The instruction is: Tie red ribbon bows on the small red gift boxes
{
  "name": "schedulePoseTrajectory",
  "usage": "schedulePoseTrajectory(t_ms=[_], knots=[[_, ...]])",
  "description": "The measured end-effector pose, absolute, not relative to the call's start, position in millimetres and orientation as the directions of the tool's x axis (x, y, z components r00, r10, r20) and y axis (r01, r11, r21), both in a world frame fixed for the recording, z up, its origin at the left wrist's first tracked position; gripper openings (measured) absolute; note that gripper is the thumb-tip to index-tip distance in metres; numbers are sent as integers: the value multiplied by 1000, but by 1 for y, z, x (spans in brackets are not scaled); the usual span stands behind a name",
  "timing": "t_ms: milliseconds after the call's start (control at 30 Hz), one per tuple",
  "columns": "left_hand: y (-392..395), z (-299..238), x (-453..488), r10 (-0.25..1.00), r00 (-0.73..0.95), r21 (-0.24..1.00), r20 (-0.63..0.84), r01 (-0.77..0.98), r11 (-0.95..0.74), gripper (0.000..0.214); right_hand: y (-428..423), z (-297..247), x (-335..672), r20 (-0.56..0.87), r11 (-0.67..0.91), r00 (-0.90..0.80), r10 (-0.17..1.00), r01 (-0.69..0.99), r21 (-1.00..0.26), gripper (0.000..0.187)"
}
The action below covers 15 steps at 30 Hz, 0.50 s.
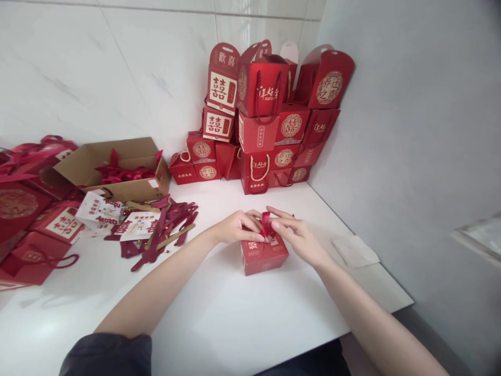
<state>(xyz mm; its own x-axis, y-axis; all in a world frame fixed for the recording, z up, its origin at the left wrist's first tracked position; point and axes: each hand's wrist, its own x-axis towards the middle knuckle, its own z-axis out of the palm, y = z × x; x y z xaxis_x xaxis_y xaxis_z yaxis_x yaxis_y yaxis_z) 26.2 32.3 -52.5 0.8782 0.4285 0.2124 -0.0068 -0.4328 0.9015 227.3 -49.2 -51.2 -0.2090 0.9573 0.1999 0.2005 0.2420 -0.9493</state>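
A small red gift box (265,259) with pale lettering stands on the white table in front of me. On its top is a red ribbon (266,222) standing up in a loop. My left hand (243,226) is closed at the ribbon's left side, thumb and fingers pinched together low over the box. From the right, my right hand (296,234) reaches in with its fingers bent around the ribbon, thumb close to the loop. The ribbon's lower part and far end are partly hidden behind my fingers.
Red gift boxes (258,133) are stacked against the back wall. Left of me lie dark red strips (164,235) with printed white cards (139,225). Behind them stands a cardboard box (117,191) of red ribbons, beside more red boxes (29,256). A pale sheet (355,251) lies near the right wall.
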Motion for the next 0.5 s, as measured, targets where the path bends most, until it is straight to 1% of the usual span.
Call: schedulePoseTrajectory(t_ms=[67, 100, 167, 233, 367, 433, 500], knots=[[31, -51, 27, 428, 877, 906, 217, -19, -422, 12, -45, -48, 223, 122, 131, -205, 971, 32, -991, 24], [30, -50, 28, 427, 877, 910, 219, -26, -413, 12, -42, -46, 221, 94, 90, -220, 971, -26, -996, 23], [29, -49, 28, 423, 879, 919, 220, -41, -392, 13, -36, -42, 218, 71, 56, -249, 966, -70, -996, 21], [28, -50, 27, 435, 876, 927, 208, -35, -373, 14, -31, -41, 215, 93, 84, -222, 971, -50, -995, 23], [29, -52, 25, 472, 865, 927, 169, 24, -375, 16, -18, -52, 209, 169, 178, -111, 979, 74, -981, 28], [30, -52, 25, 461, 872, 916, 166, 37, -399, 17, -15, -59, 211, 176, 186, -90, 980, 120, -975, 25], [31, -52, 25, 445, 878, 904, 177, 33, -426, 16, -16, -63, 219, 223, 218, 0, 975, 206, -954, 22]])
